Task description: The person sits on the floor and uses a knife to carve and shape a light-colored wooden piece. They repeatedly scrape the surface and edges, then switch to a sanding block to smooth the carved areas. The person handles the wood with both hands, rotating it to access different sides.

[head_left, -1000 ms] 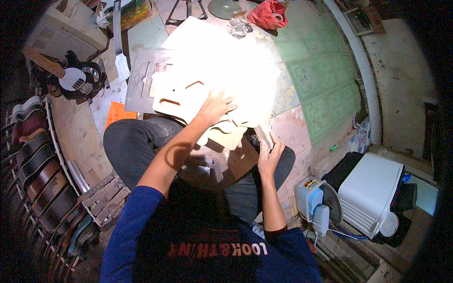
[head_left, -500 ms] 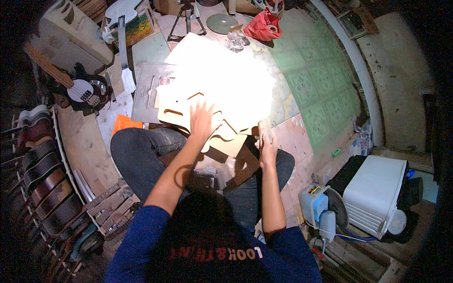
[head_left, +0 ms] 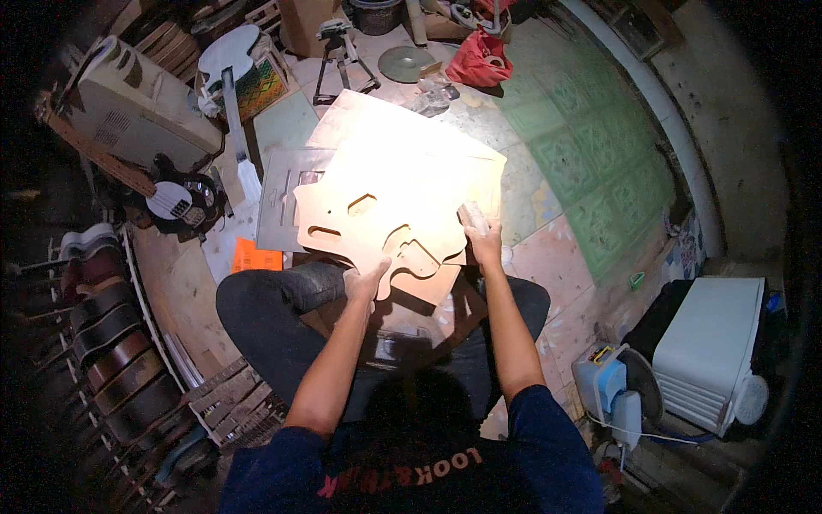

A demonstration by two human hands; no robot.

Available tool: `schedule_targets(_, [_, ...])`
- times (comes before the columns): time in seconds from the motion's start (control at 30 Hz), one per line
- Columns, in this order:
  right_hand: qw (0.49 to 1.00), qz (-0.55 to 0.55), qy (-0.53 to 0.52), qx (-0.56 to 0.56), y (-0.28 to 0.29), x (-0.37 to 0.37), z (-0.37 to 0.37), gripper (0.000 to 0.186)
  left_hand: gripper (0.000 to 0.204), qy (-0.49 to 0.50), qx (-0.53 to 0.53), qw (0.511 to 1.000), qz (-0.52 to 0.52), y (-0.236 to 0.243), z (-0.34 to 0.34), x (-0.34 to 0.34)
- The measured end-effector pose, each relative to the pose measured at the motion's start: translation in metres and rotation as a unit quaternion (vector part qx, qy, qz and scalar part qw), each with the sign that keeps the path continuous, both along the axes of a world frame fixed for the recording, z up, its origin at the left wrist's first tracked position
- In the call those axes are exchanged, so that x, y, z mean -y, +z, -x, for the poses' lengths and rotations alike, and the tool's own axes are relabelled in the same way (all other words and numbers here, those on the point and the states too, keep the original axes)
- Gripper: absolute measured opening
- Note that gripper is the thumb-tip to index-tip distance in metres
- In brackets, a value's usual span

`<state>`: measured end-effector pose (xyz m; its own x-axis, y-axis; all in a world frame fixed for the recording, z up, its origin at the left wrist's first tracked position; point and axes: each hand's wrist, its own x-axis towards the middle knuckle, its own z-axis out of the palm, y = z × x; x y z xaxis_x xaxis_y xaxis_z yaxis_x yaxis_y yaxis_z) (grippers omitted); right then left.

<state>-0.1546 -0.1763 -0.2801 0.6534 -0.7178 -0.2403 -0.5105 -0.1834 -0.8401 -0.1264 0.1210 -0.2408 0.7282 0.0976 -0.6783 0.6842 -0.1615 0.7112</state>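
Observation:
A pale, unfinished wooden electric guitar body (head_left: 342,244) with cut-out cavities lies flat before my crossed legs, its far part washed out by bright light. My left hand (head_left: 368,278) is closed around the body's near edge, at a horn beside a cavity. In my right hand (head_left: 485,244) is a small pale block (head_left: 473,218), held against or just beside the body's right edge; contact is hard to make out. Under the guitar body lie pale boards or sheets (head_left: 338,120), one corner showing below its near edge.
A grey panel (head_left: 278,193) and orange paper (head_left: 255,255) lie left. Beyond are a black stand (head_left: 342,64), round plate (head_left: 402,64) and red bag (head_left: 478,62). Guitars (head_left: 167,199) and racked guitar bodies (head_left: 116,351) fill the left; a white appliance (head_left: 706,343) stands right.
My left hand has gone from resting on top of the guitar body to gripping its near edge. My right hand has moved the block farther along the right edge. The view has shifted slightly.

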Motion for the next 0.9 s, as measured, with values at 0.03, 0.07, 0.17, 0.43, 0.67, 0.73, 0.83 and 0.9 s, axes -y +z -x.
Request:
schedule_targets(0.03, [1.0, 0.011, 0.015, -0.004, 0.007, -0.004, 0.001, 0.059, 0.059, -0.007, 0.016, 1.0, 0.009, 0.018, -0.001, 0.0])
schedule_targets(0.07, [0.999, 0.024, 0.023, 0.009, 0.008, -0.005, 0.004, 0.048, 0.042, 0.004, 0.046, 0.999, 0.003, 0.023, -0.001, -0.001])
schedule_targets(0.17, [0.994, -0.085, -0.014, 0.07, 0.007, -0.007, -0.002, 0.036, 0.049, -0.091, 0.109, 0.985, -0.098, 0.032, -0.024, -0.034])
schedule_targets(0.43, [0.976, -0.204, -0.031, 0.065, 0.004, -0.016, 0.002, 0.049, 0.05, -0.211, 0.269, 0.904, -0.257, 0.132, -0.114, -0.069])
schedule_targets(0.67, [0.985, -0.169, 0.027, 0.035, 0.028, -0.024, 0.0, 0.033, 0.064, -0.296, 0.285, 0.847, -0.336, 0.202, -0.108, -0.003])
schedule_targets(0.73, [0.991, -0.133, -0.005, 0.029, 0.022, -0.018, 0.001, 0.027, 0.066, -0.315, 0.277, 0.853, -0.311, 0.204, -0.106, 0.004])
schedule_targets(0.83, [0.988, 0.101, 0.019, 0.112, 0.047, -0.037, 0.0, 0.025, 0.069, -0.319, 0.288, 0.864, -0.264, 0.202, -0.107, -0.006])
schedule_targets(0.9, [0.99, 0.098, 0.077, 0.066, 0.055, -0.037, 0.001, 0.023, 0.072, -0.315, 0.307, 0.88, -0.18, 0.194, -0.111, -0.005])
